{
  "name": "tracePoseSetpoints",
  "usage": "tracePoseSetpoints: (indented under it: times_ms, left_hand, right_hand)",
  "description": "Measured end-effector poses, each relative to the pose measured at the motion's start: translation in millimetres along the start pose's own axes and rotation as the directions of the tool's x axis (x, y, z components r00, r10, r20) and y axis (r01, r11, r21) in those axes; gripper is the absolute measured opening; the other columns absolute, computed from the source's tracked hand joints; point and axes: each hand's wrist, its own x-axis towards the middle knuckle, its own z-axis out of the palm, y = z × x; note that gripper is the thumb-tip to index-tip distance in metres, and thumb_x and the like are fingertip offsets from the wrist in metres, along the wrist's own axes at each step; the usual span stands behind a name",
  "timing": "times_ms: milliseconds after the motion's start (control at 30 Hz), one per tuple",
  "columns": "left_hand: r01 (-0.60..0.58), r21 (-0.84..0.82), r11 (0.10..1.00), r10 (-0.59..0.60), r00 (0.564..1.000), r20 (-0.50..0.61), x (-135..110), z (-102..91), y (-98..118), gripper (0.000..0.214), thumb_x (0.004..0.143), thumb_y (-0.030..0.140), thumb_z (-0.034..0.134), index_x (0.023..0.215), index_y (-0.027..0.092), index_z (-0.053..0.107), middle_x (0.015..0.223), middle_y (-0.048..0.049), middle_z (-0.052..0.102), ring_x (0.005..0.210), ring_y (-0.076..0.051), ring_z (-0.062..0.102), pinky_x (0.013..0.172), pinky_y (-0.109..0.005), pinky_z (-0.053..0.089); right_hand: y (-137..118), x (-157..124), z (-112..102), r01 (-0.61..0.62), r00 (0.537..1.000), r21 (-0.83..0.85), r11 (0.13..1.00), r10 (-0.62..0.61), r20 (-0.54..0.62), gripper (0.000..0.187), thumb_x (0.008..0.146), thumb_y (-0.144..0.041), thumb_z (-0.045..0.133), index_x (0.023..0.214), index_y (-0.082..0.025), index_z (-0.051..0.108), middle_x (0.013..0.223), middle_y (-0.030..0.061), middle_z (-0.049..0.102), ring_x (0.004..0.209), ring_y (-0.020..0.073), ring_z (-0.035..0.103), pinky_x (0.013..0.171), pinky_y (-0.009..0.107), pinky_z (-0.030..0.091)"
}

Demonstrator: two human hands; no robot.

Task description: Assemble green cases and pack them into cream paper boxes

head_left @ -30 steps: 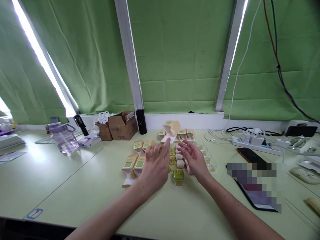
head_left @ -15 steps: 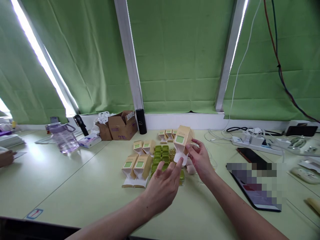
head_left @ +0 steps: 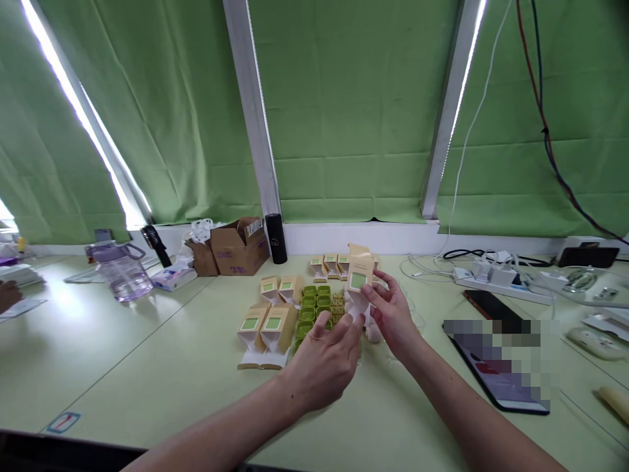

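Observation:
A small kraft-paper box (head_left: 360, 269) with a green label is held up in my right hand (head_left: 392, 311), thumb on its front and fingers behind. Its top flap stands up, and white inner card shows at its lower end. My left hand (head_left: 322, 367) is just below, fingers stretched out and apart, fingertips at the white lower end. Whether they press on it I cannot tell. Under and behind my hands are green square cups (head_left: 308, 301) in rows, partly hidden, with smaller yellowish pieces (head_left: 337, 305) beside them. Similar kraft boxes (head_left: 278, 322) stand to the left.
More kraft boxes (head_left: 330, 264) stand at the back. A brown carton (head_left: 240, 249), a black bottle (head_left: 276, 239) and a purple water jug (head_left: 122, 272) are at the back left. On the right lie a tablet (head_left: 496, 373), a phone (head_left: 491, 308) and a power strip (head_left: 501, 285) with cables.
The held box has turned more upright, with its top flap now raised. My left fingers have shifted slightly right, staying by its lower end.

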Motion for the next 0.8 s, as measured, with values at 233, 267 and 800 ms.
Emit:
tracePoseSetpoints:
  times_ms: [233,267,800]
  left_hand:
    - [0.367,-0.561,0.742,-0.526,0.838,-0.148,20.9,-0.6,-20.8,0.014,0.095,0.019,0.058,0.107,0.022,0.065,0.113,-0.0089,0.074,0.117,-0.033,0.051,0.1,-0.05,0.039]
    - [0.435,-0.613,0.659,-0.625,0.771,-0.125,25.5,2.1,-26.5,0.019,0.095,0.022,0.059,0.113,0.021,0.063,0.113,-0.01,0.073,0.119,-0.034,0.051,0.101,-0.052,0.039]
    - [0.26,-0.896,0.359,-0.7,0.711,-0.074,28.2,50.6,-49.1,0.052,0.079,0.008,0.074,0.126,0.024,0.058,0.122,-0.008,0.063,0.121,-0.028,0.054,0.103,-0.044,0.047]
  right_hand:
    - [-1.8,-1.7,-0.2,0.023,0.998,0.023,0.999,-0.024,0.062,0.06,0.069,-0.042,0.094,0.117,-0.027,0.061,0.114,0.0052,0.077,0.102,0.0248,0.074,0.085,0.038,0.059]
    - [-1.7,-1.7,-0.4,0.033,0.996,0.014,0.999,-0.034,0.078,0.059,0.07,-0.042,0.093,0.117,-0.026,0.061,0.117,0.0063,0.076,0.104,0.0256,0.073,0.088,0.039,0.059]
    - [2.1,1.8,-11.5,0.525,0.845,-0.503,0.686,-0.354,0.4,0.058,0.086,-0.015,0.064,0.14,-0.033,0.055,0.147,0.0062,0.059,0.143,0.0303,0.049,0.123,0.058,0.036]
